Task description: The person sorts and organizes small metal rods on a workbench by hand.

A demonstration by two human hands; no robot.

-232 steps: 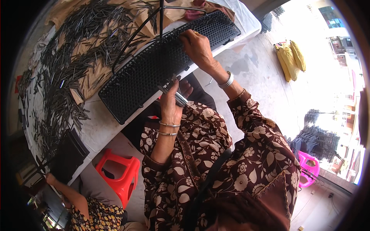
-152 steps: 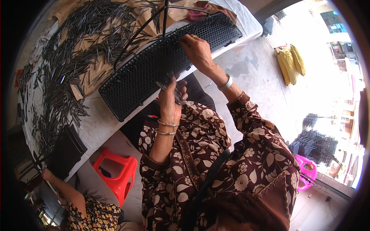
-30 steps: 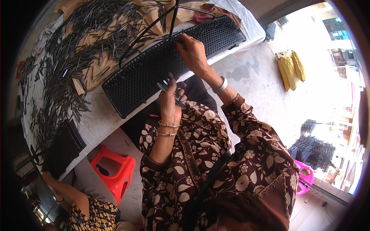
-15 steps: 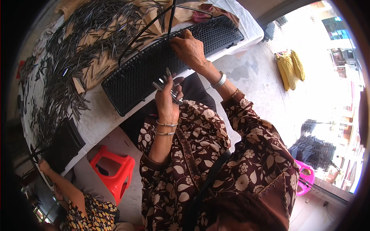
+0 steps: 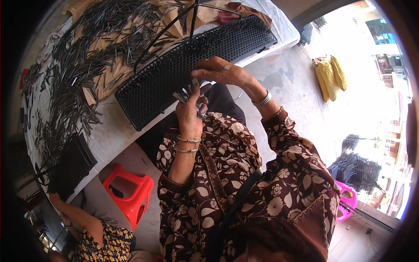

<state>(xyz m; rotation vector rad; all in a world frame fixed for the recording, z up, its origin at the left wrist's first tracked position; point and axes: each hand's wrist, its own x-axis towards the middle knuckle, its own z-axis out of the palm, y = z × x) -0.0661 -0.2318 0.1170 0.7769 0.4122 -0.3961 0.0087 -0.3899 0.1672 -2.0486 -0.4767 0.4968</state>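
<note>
At tray (image 5: 174, 74) edge, right hand (image 5: 218, 70) moved nearer left hand's (image 5: 190, 114) pins (image 5: 185, 94).

Brown dress with cream flower print – long sleeves, two thin bangles on one wrist, a metal watchband on the other

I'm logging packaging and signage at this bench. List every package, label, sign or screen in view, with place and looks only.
Yellow sacks: two or three plump bags on the concrete floor, upper right, beyond the table.
Brown paper sheet: flat and crumpled on the tabletop under the loose dark pins; possibly wrapping.
No labels, signs or screens can be made out.
</note>
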